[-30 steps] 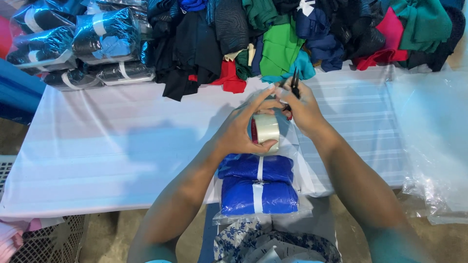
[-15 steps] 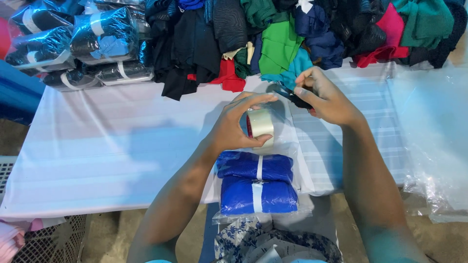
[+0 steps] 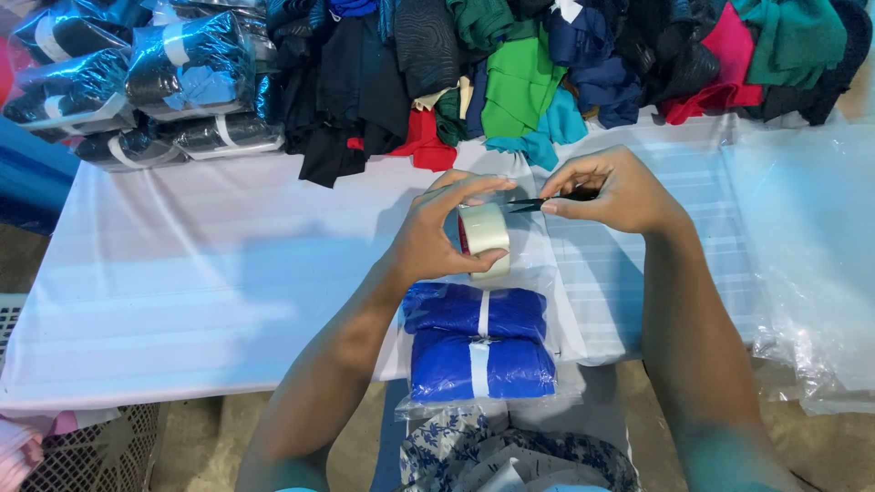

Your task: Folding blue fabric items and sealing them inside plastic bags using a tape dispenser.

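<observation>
tape roll (image 3: 484, 239): light, stiff ring, clasped around its rim by left hand (image 3: 436, 239). scissors (image 3: 547, 200): thin, rigid, pinched in right hand (image 3: 612, 189), blades near tape.

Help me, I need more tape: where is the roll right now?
In the head view, the tape roll is near the middle, gripped in the left hand, just above the blue bundle.

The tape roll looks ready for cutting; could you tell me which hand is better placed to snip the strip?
Right, most likely. The right hand holds small dark scissors whose tips point at the tape roll, while the left hand is fully occupied gripping the roll above the blue wrapped bundle.
</observation>
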